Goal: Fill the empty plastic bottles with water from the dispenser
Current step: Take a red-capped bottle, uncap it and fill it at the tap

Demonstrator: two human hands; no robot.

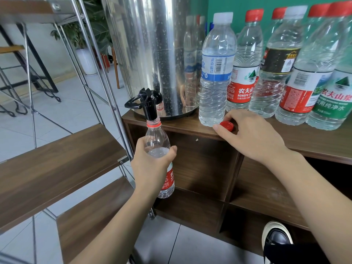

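My left hand (pixel 152 164) grips an uncapped, red-labelled plastic bottle (pixel 157 138) upright, its mouth right under the black tap (pixel 147 103) of the steel water dispenser (pixel 148 44). Water stands high in the bottle, around its shoulder. My right hand (pixel 253 134) rests on the wooden cabinet top (pixel 314 145), fingers pinching a loose red cap (pixel 227 126) that lies on the wood. A blue-labelled, white-capped bottle (pixel 217 73) stands just behind the cap.
Several capped bottles (pixel 276 69) with red or green labels stand in a row along the cabinet top to the right. A metal-framed rack with wooden shelves (pixel 57 164) stands close on the left. My shoe (pixel 276 239) is on the tiled floor.
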